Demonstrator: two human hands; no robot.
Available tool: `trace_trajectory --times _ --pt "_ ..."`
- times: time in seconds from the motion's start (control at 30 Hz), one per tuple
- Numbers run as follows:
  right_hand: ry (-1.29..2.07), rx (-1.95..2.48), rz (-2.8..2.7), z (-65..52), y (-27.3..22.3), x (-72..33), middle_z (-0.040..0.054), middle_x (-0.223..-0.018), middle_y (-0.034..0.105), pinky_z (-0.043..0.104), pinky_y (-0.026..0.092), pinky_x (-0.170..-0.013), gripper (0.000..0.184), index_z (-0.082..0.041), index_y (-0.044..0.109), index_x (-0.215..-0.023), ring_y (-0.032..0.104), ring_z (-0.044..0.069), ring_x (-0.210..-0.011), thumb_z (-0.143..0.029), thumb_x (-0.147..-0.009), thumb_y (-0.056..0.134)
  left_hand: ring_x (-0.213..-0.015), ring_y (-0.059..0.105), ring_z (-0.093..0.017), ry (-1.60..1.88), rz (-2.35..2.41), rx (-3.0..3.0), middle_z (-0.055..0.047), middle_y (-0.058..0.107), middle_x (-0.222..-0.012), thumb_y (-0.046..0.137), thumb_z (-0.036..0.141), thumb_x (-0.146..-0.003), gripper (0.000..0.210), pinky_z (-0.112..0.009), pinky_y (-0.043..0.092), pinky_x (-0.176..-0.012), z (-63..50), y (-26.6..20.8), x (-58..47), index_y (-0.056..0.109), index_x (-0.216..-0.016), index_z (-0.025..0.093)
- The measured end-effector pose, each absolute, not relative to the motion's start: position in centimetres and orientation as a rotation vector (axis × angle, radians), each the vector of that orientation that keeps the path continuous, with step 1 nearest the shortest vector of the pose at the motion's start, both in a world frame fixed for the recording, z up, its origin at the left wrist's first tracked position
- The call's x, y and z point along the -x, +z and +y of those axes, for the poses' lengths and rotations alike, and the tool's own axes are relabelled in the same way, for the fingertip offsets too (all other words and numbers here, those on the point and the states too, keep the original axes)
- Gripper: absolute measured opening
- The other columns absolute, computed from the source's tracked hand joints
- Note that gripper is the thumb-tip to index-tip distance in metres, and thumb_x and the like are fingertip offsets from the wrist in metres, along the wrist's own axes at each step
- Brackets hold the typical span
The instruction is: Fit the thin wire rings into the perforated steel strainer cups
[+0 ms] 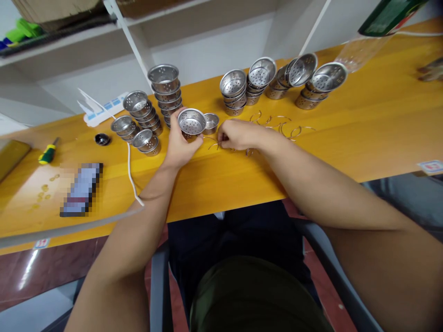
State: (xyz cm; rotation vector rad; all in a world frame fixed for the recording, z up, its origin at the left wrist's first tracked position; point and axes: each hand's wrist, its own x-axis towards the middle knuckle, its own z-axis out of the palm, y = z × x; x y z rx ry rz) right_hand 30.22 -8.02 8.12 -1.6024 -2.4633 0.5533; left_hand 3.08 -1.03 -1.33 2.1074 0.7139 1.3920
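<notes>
My left hand (180, 146) is wrapped around a perforated metal cup (192, 122), its open mouth facing up toward me. Just right of that cup a smaller metal cup (211, 123) stands on the table. With fingers curled down at the tabletop, my right hand (237, 133) pinches at a thin curved wire (215, 144). More thin bent wires (277, 122) lie scattered beyond and to the right of this hand. The fingertips of my right hand are partly hidden.
Stacked perforated cups stand at the left (164, 80) and back right (262, 74). On the wooden table (214, 184) also lie a phone (82, 189), a screwdriver (49, 151), a small dark round part (102, 139) and a white cable (129, 168). A plastic bottle (363, 48) stands back right.
</notes>
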Motion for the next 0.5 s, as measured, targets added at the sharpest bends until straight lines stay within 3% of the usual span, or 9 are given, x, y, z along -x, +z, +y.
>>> trace_trajectory --times 0.07,0.17,0.2,0.33,0.5 --pt "0.465 1.449 -2.489 -7.3 6.9 -30.4 0.0026 -0.083 0.085 0.039 0.063 -0.087 0.019 -0.023 0.084 -0.088 0.082 0.025 -0.09 -0.016 -0.097 0.099 -0.181 0.065 -0.043 1.366 0.738 -2.051 -0.016 0.06 -0.182 0.108 0.063 -0.104 0.111 -0.063 0.057 -0.156 -1.9 -0.5 -3.4 0.039 -0.188 0.039" --pt "0.516 1.086 -2.447 -6.2 5.6 -31.4 -0.0054 -0.062 0.065 0.034 0.047 -0.063 0.04 -0.025 0.07 -0.076 0.056 0.013 -0.062 -0.015 -0.09 0.106 -0.183 0.063 -0.045 1.323 0.787 -1.954 -0.016 0.062 -0.18 0.112 0.063 -0.099 0.116 -0.065 0.055 -0.158 -3.2 0.8 -3.8 0.042 -0.188 0.038" --pt "0.608 0.987 -2.4 -6.0 5.6 -31.9 -0.0064 -0.063 0.065 0.033 0.044 -0.06 0.039 -0.025 0.07 -0.079 0.053 0.012 -0.06 -0.016 -0.09 0.106 -0.183 0.063 -0.046 1.315 0.79 -1.941 -0.016 0.061 -0.18 0.112 0.064 -0.099 0.117 -0.066 0.055 -0.158 -3.5 1.2 -3.8 0.042 -0.189 0.039" --pt "1.004 0.81 -2.093 -6.1 7.4 -33.7 -0.0027 -0.084 0.081 0.03 0.05 -0.06 0.031 -0.025 0.084 -0.105 0.065 0.014 -0.067 -0.031 -0.089 0.109 -0.184 0.062 -0.044 1.318 0.761 -1.981 -0.014 0.059 -0.184 0.11 0.07 -0.101 0.115 -0.063 0.055 -0.158 -3.7 1.4 -3.6 0.043 -0.19 0.041" --pt "0.873 0.793 -1.809 -6.6 8.9 -33.8 -0.003 -0.07 0.065 0.033 0.046 -0.056 0.041 -0.025 0.086 -0.106 0.056 0.016 -0.063 -0.06 -0.099 0.107 -0.176 0.069 -0.046 1.323 0.776 -1.964 -0.014 0.07 -0.171 0.109 0.088 -0.092 0.117 -0.07 0.054 -0.157 -3.1 0.9 -3.3 0.053 -0.18 0.035"
